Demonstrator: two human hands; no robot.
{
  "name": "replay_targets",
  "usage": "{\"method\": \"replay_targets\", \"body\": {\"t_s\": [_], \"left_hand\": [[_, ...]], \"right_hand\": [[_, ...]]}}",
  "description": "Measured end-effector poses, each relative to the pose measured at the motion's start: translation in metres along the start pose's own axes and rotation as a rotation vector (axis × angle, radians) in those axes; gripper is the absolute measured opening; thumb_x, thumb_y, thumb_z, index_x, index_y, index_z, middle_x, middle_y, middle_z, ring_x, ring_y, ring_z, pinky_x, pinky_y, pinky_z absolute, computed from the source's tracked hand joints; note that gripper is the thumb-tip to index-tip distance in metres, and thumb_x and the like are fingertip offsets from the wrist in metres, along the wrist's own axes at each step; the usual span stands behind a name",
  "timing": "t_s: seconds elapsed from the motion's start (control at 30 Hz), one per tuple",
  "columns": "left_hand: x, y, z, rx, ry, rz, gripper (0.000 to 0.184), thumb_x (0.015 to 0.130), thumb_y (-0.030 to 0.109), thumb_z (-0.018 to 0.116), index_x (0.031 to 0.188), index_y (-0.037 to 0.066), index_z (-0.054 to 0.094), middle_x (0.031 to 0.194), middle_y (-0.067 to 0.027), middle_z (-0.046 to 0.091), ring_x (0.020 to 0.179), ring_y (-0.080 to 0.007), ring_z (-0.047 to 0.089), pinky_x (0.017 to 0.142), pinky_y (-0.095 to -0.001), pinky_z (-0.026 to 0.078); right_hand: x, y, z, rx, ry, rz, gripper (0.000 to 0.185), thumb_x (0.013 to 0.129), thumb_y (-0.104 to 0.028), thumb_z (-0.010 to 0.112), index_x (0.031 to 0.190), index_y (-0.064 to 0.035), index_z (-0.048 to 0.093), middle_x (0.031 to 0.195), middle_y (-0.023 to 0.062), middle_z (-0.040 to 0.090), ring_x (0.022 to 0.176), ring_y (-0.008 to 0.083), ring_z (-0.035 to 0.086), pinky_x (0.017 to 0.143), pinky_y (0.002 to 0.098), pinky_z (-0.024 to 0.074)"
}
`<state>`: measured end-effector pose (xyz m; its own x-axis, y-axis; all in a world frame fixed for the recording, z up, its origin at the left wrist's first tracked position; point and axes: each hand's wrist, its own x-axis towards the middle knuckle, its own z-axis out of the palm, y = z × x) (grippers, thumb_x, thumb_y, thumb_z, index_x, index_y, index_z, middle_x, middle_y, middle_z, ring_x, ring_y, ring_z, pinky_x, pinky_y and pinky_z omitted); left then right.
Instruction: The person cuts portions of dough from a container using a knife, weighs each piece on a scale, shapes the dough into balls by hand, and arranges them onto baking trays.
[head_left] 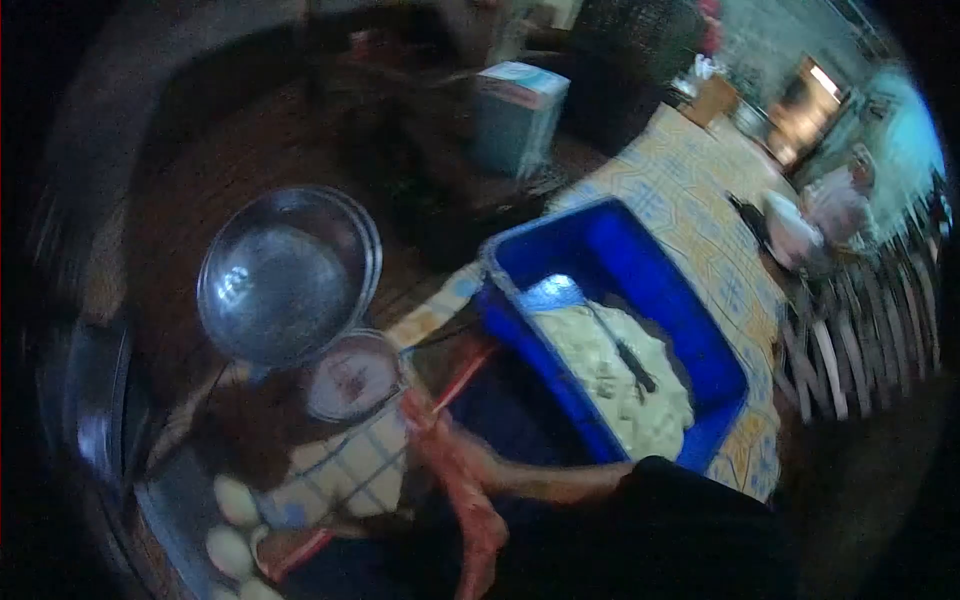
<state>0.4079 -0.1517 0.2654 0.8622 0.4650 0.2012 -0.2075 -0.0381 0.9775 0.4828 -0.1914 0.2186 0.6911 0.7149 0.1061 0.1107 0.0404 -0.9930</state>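
The right hand [432, 425] reaches in from the near right, at the end of a bare forearm [555, 482] and a dark sleeve [690, 515]. Its fingers are blurred; whether they are spread, pressed together or pinching the rim cannot be determined. The left hand cannot be made out with certainty, nor can its state. The small round bowl [355, 378], with pale pink contents, is located directly left of the right hand, at or against its fingers. 1 large metal basin [285, 280] is positioned on the far side of the bowl, its near edge meeting the bowl in view. At the near left, at least 3 pale rounded pieces [230, 552] lie in a row beside a grey surface [180, 515]. Right of the hand, 1 blue crate [690, 385] contains a pale, soft mass [650, 415]. 1 spatula [622, 345] rests on this mass, blade toward the far left, dark handle toward the near right. The crate stands on a patterned cloth [690, 215]. 1 pale box [518, 120] stands farther back; thin sticks [865, 335] are grouped at the right.
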Motion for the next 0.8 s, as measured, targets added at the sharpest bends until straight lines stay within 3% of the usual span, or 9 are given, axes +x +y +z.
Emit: {"method": "replay_targets", "body": {"t_s": [0.2, 0.3, 0.33, 0.37, 0.43, 0.5, 0.6, 0.67, 0.8], "left_hand": [[0.055, 0.015, 0.057, 0.461, 0.042, 0.236, 0.070, 0.098, 0.043, 0.041, 0.146, -0.003, 0.018, 0.140, -0.0281, 0.037, 0.132, -0.0343, 0.038, 0.105, -0.0451, 0.034], [0.072, 0.012, 0.080, 0.712, 0.028, 0.334, 0.070, 0.098, 0.041, 0.042, 0.146, -0.003, 0.017, 0.139, -0.0296, 0.039, 0.130, -0.0355, 0.040, 0.104, -0.0457, 0.037], [0.072, 0.007, 0.085, 0.357, -0.044, 0.282, 0.057, 0.099, 0.036, 0.041, 0.139, -0.002, 0.026, 0.123, -0.0256, 0.046, 0.114, -0.0322, 0.047, 0.094, -0.0429, 0.042], [0.069, 0.001, 0.085, 0.004, -0.106, 0.216, 0.045, 0.101, 0.030, 0.040, 0.133, -0.001, 0.035, 0.108, -0.0216, 0.054, 0.097, -0.0289, 0.055, 0.084, -0.0402, 0.048], [0.063, 0.006, 0.103, -0.362, -0.025, -0.018, 0.022, 0.101, 0.020, 0.040, 0.098, 0.002, 0.052, 0.060, -0.0033, 0.047, 0.047, -0.0116, 0.044, 0.043, -0.0288, 0.042], [0.065, -0.009, 0.114, -0.486, -0.203, 0.074, 0.016, 0.099, 0.013, 0.042, 0.093, 0.001, 0.050, 0.054, -0.0020, 0.038, 0.047, -0.0129, 0.040, 0.044, -0.0274, 0.040], [0.049, -0.001, 0.165, -0.131, 0.099, 0.002, 0.015, 0.093, 0.006, 0.049, 0.080, 0.001, 0.053, 0.061, -0.0028, 0.044, 0.055, -0.0132, 0.042, 0.052, -0.0284, 0.039], [0.063, -0.007, 0.175, 0.183, -0.337, -0.009, 0.013, 0.091, 0.007, 0.054, 0.078, 0.002, 0.055, 0.069, -0.0040, 0.049, 0.062, -0.0139, 0.047, 0.059, -0.0300, 0.043], [0.073, -0.012, 0.249, 0.166, -0.587, -0.306, 0.028, 0.080, 0.016, 0.071, 0.101, 0.002, 0.057, 0.095, -0.0094, 0.059, 0.093, -0.0199, 0.056, 0.089, -0.0324, 0.044]], "right_hand": [[-0.093, -0.058, -0.064, 0.233, -0.312, -0.124, 0.059, 0.098, -0.029, 0.046, 0.147, -0.0039, 0.024, 0.148, 0.0141, 0.032, 0.131, 0.0224, 0.037, 0.104, 0.0350, 0.0349], [-0.123, -0.078, -0.155, 0.326, -0.161, 0.205, 0.053, 0.096, -0.028, 0.052, 0.141, -0.0038, 0.036, 0.133, 0.0127, 0.049, 0.113, 0.0192, 0.052, 0.094, 0.0331, 0.0439], [-0.131, -0.082, -0.188, 0.315, -0.051, 0.374, 0.049, 0.095, -0.029, 0.056, 0.136, -0.0035, 0.046, 0.118, 0.0109, 0.063, 0.097, 0.0165, 0.061, 0.087, 0.0316, 0.0485], [-0.138, -0.075, -0.224, -0.119, 0.140, 0.304, 0.037, 0.092, -0.022, 0.061, 0.124, -0.0035, 0.056, 0.112, 0.0108, 0.065, 0.085, 0.0157, 0.065, 0.077, 0.0332, 0.0527], [-0.167, -0.032, -0.285, -0.576, 0.556, 0.383, 0.028, 0.086, -0.012, 0.064, 0.113, -0.0051, 0.062, 0.100, 0.0088, 0.066, 0.081, 0.0196, 0.067, 0.069, 0.0333, 0.0546], [-0.197, -0.010, -0.329, -0.965, 0.391, 0.568, 0.031, 0.079, -0.019, 0.069, 0.107, -0.0076, 0.063, 0.096, 0.0133, 0.063, 0.084, 0.0310, 0.064, 0.072, 0.0378, 0.0521], [-0.214, 0.019, -0.338, -1.036, 0.491, 0.704, 0.034, 0.075, -0.024, 0.071, 0.105, -0.0104, 0.063, 0.091, 0.0134, 0.061, 0.083, 0.0317, 0.063, 0.072, 0.0409, 0.0513], [-0.201, 0.018, -0.332, -1.008, 0.551, 0.778, 0.034, 0.073, -0.024, 0.070, 0.103, -0.0100, 0.063, 0.089, 0.0141, 0.060, 0.084, 0.0347, 0.062, 0.071, 0.0458, 0.0505], [-0.199, 0.042, -0.349, -0.985, 0.463, 0.822, 0.034, 0.076, -0.026, 0.068, 0.101, -0.0033, 0.062, 0.083, 0.0199, 0.064, 0.078, 0.0398, 0.063, 0.070, 0.0484, 0.0511]]}}
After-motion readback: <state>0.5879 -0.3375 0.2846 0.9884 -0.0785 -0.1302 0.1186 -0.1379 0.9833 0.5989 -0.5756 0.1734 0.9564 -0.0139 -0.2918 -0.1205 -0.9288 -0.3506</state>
